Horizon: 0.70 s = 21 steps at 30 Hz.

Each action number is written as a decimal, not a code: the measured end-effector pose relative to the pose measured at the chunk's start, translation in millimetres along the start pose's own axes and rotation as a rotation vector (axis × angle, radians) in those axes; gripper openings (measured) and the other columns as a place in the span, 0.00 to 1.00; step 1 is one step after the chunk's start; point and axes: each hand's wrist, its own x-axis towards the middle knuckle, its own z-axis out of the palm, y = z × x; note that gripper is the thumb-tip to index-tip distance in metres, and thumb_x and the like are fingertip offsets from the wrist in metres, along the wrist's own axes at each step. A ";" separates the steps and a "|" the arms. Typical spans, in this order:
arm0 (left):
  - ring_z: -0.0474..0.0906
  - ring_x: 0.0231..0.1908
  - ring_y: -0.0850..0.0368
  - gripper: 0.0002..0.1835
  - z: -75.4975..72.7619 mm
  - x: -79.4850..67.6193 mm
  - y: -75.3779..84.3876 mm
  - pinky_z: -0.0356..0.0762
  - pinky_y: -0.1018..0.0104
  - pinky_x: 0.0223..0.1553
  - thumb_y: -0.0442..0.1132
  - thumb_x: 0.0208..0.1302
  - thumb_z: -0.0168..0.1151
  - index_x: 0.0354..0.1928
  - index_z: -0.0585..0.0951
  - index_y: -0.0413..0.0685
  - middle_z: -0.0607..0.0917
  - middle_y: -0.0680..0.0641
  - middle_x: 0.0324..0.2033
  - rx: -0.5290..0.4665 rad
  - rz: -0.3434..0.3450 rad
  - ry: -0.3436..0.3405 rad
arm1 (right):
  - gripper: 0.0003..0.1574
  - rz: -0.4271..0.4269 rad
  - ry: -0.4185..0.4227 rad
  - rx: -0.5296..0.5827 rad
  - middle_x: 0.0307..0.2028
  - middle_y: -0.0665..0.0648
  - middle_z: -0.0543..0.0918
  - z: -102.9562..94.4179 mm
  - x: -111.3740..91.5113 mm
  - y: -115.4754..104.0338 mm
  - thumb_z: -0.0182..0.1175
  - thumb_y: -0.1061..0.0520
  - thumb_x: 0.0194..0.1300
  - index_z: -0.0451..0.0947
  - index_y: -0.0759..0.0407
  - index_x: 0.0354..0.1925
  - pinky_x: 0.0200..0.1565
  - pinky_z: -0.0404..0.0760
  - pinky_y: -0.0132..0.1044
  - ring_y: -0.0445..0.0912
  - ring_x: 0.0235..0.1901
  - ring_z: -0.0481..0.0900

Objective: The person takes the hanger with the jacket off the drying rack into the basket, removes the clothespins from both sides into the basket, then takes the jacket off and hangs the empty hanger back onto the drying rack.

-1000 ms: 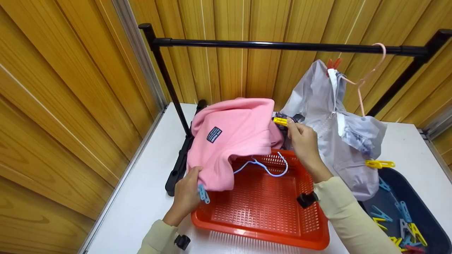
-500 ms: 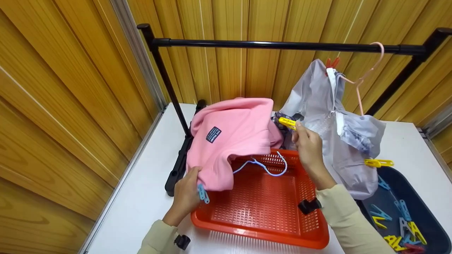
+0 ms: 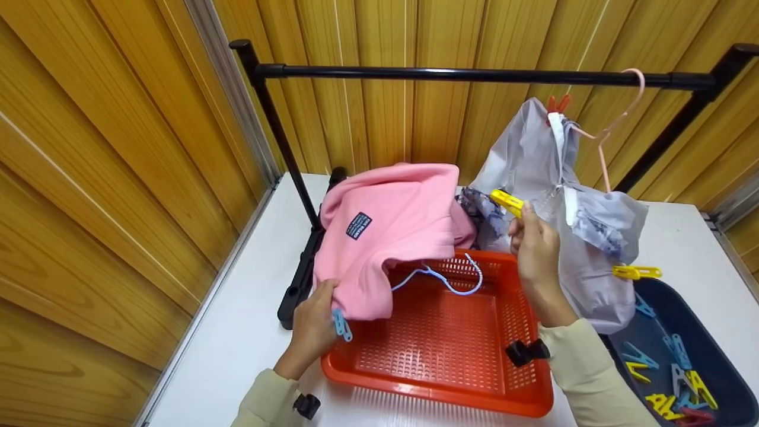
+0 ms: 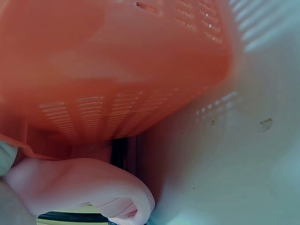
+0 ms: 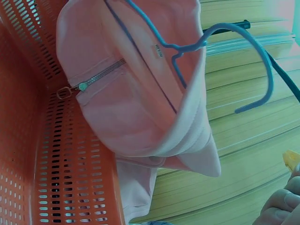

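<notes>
A pink garment (image 3: 403,219) with a dark label patch lies draped over the back left of a red basket (image 3: 439,400). Its zip shows in the right wrist view. My left hand (image 3: 314,320) grips its near corner, where a blue clothespin (image 3: 342,325) sticks out beside the fingers. The hook of a light blue hanger (image 3: 465,292) comes out of the garment's opening above the basket. My right hand (image 3: 536,255) pinches a yellow clothespin (image 3: 506,202), raised in front of a grey garment (image 3: 528,148) and apart from the pink one.
The grey garment hangs by a pink hanger (image 3: 634,107) from a black rack (image 3: 462,74), with a red clothespin (image 3: 557,104) and a yellow clip (image 3: 636,272) on it. A dark tray (image 3: 726,356) of several clothespins stands at the right. Wood-look walls (image 3: 379,130) close off the back and left.
My right hand has drawn back to the right with the yellow clothespin, away from the pink garment's edge. My left hand keeps its grip on the near corner.
</notes>
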 end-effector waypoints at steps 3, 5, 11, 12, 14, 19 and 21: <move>0.77 0.27 0.52 0.27 -0.7 0.5 1.3 0.76 0.56 0.32 0.27 0.44 0.63 0.51 0.74 0.49 0.83 0.47 0.36 0.001 -0.014 -0.016 | 0.31 -0.007 0.033 0.041 0.09 0.45 0.61 -2.4 -2.0 -4.3 0.45 0.45 0.74 0.69 0.57 0.17 0.15 0.52 0.26 0.34 0.09 0.55; 0.76 0.27 0.52 0.28 -1.4 0.8 2.1 0.76 0.57 0.33 0.26 0.44 0.63 0.52 0.74 0.49 0.83 0.47 0.36 0.001 -0.025 -0.030 | 0.31 -0.023 0.049 0.077 0.09 0.45 0.61 -4.0 -2.6 -6.9 0.44 0.45 0.75 0.69 0.57 0.17 0.15 0.51 0.26 0.34 0.09 0.54; 0.74 0.26 0.53 0.28 -1.3 0.8 2.2 0.75 0.58 0.32 0.26 0.44 0.63 0.52 0.74 0.48 0.83 0.47 0.37 0.005 -0.025 -0.032 | 0.30 -0.043 0.056 0.193 0.08 0.45 0.58 -8.7 -2.5 -13.6 0.41 0.44 0.75 0.67 0.59 0.19 0.14 0.49 0.24 0.34 0.08 0.53; 0.74 0.25 0.53 0.28 -1.0 0.7 1.9 0.75 0.58 0.31 0.26 0.44 0.63 0.52 0.74 0.48 0.83 0.47 0.37 0.006 -0.015 -0.022 | 0.30 -0.043 0.056 0.213 0.07 0.45 0.57 -9.5 -2.4 -14.5 0.40 0.44 0.76 0.67 0.59 0.20 0.14 0.48 0.24 0.34 0.08 0.53; 0.74 0.24 0.53 0.27 -0.1 0.3 0.9 0.75 0.58 0.29 0.27 0.45 0.62 0.51 0.74 0.47 0.83 0.47 0.36 0.009 0.005 -0.001 | 0.30 -0.048 0.056 0.255 0.07 0.45 0.56 -11.2 -2.5 -16.3 0.39 0.44 0.76 0.66 0.59 0.21 0.14 0.47 0.24 0.34 0.08 0.53; 0.73 0.23 0.54 0.26 0.6 0.0 -0.8 0.75 0.58 0.28 0.26 0.45 0.62 0.51 0.75 0.45 0.83 0.46 0.36 0.007 0.021 0.018 | 0.28 -0.096 0.038 0.362 0.08 0.46 0.54 -15.5 -3.9 -20.9 0.33 0.44 0.77 0.65 0.58 0.25 0.16 0.41 0.29 0.36 0.08 0.50; 0.73 0.23 0.54 0.26 0.4 -0.1 -0.9 0.75 0.58 0.29 0.27 0.45 0.62 0.51 0.75 0.45 0.83 0.46 0.36 0.006 0.010 0.010 | 0.28 -0.122 0.013 0.422 0.09 0.47 0.53 -17.6 -4.2 -22.9 0.31 0.45 0.78 0.64 0.59 0.27 0.17 0.39 0.31 0.38 0.09 0.46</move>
